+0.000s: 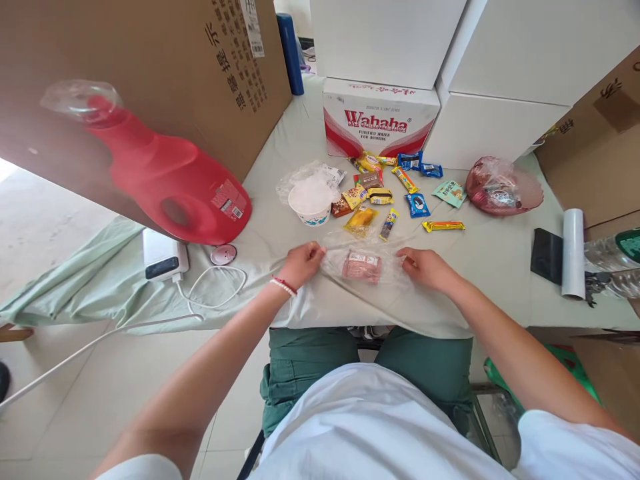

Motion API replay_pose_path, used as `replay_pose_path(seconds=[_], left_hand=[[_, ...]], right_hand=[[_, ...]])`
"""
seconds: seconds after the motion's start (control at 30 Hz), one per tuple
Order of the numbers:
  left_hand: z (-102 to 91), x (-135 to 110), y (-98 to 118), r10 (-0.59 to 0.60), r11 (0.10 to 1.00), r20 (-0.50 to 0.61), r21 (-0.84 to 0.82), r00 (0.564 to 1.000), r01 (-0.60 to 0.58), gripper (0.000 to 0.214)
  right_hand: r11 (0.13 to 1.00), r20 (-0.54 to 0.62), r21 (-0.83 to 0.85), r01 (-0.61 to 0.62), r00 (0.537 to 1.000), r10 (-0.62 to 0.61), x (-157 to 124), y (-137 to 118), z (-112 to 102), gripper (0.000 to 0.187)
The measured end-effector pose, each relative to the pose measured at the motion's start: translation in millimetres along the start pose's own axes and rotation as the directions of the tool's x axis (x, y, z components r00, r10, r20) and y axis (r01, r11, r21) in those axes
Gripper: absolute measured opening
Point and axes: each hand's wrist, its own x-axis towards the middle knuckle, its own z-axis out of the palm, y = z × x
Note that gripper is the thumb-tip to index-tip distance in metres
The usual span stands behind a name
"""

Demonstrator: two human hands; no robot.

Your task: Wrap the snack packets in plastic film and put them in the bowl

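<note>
A sheet of clear plastic wrap (337,261) lies stretched over the table between my hands. My left hand (303,261) pinches its left side, and my right hand (425,267) pinches the right side. On or under the film, I cannot tell which, sits a reddish packaged snack (361,266) with a white label. Just beyond are a yellow snack packet (362,219) and a small yellow-and-dark bar (389,224). A white paper cup (311,203) with clear plastic over its top stands past my left hand.
Several wrapped snacks lie before a Wahaha box (380,119). A pink bowl (530,193) holds plastic-wrapped items at right. A big red jug (175,177) and a white power bank (163,255) with its cable are at left. A white roll (573,253) stands far right.
</note>
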Motion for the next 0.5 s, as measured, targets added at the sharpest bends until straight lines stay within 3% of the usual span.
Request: replay_pose_path(seconds=[0.07, 0.17, 0.23, 0.27, 0.37, 0.43, 0.5], left_hand=[[-1.2, 8.5, 3.5, -0.040, 0.998, -0.225, 0.035, 0.974, 0.049, 0.024], [-4.5, -8.0, 10.8, 0.043, 0.994, -0.567, 0.108, 0.822, 0.022, 0.022], [-2.5, -32.7, 18.5, 0.172, 0.979, -0.638, 0.193, 0.750, -0.061, 0.024], [0.9, -45.5, 23.5, 0.257, 0.961, -0.593, 0.242, 0.764, -0.135, 0.025], [19.6, -71.0, 41.1, 0.436, 0.877, -0.283, 0.348, 0.854, -0.333, 0.030], [34.6, -72.3, 51.5, 0.414, 0.851, -0.121, 0.403, 0.902, -0.336, 0.035], [46.5, -64.8, 57.3, 0.346, 0.848, -0.035, 0.439, 0.938, -0.296, 0.038]], right_hand=[[0.982, -0.078, -0.169, -0.080, 0.995, 0.068, 14.6, -4.3, -8.4, 0.036], [0.977, -0.196, -0.203, -0.057, 0.981, 0.016, 32.9, -15.3, -15.4, 0.042], [0.984, -0.231, -0.181, 0.008, 0.972, -0.050, 46.7, -24.8, -14.6, 0.050], [0.985, -0.235, -0.172, 0.033, 0.969, -0.074, 54.4, -29.9, -12.8, 0.056], [0.989, -0.180, -0.142, 0.034, 0.982, -0.059, 76.1, -45.3, -5.9, 0.072], [0.993, -0.113, -0.115, -0.016, 0.994, 0.003, 82.9, -55.4, -3.0, 0.059], [0.996, -0.061, -0.085, -0.001, 0.998, -0.004, 78.8, -64.8, -1.1, 0.036]])
